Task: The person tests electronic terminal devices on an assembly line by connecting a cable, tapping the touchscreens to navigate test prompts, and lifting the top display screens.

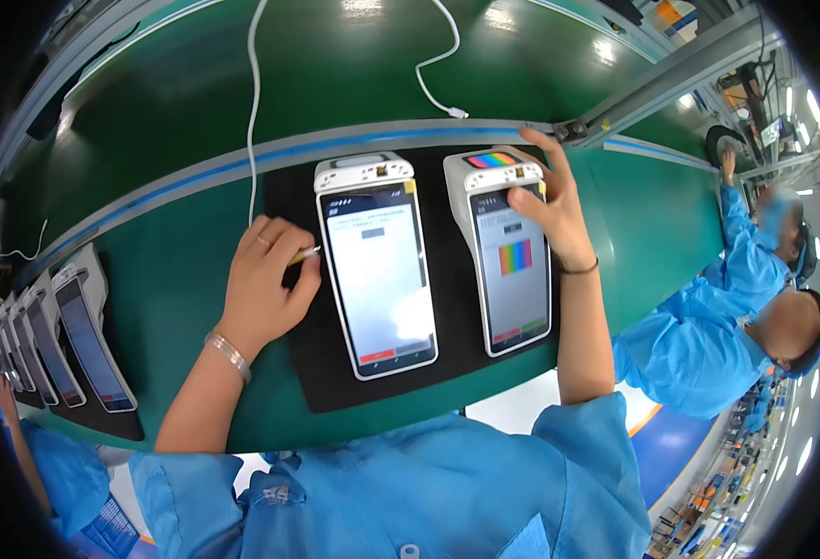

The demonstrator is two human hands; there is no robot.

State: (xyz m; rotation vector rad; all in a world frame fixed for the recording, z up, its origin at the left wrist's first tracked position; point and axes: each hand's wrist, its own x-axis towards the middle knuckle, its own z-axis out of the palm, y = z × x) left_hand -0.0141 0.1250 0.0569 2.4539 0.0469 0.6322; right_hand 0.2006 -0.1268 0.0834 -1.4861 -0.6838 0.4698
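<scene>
My left hand (pixel 275 275) is closed in a pinch around the end of a white cable (pixel 254 112); a small pale tip with a yellowish part pokes out between thumb and fingers. That tip points at the left side of a white payment terminal (pixel 380 279), which lies face up with a bright, mostly white screen. To its right is a second payment terminal (pixel 514 270), showing a rainbow colour block on a grey screen. My right hand (pixel 559 210) grips its upper right corner, thumb over the screen's top, one finger stretched past the top edge. Its other fingers are partly hidden.
Both terminals rest on a black mat (pixel 326 387) on a green bench. Several more terminals (pixel 93 335) stand in a row at left. Beyond a metal rail (pixel 186 182) lies another white cable (pixel 438 61). Co-workers in blue (pixel 698 345) sit at right; a sleeve (pixel 60 475) shows at left.
</scene>
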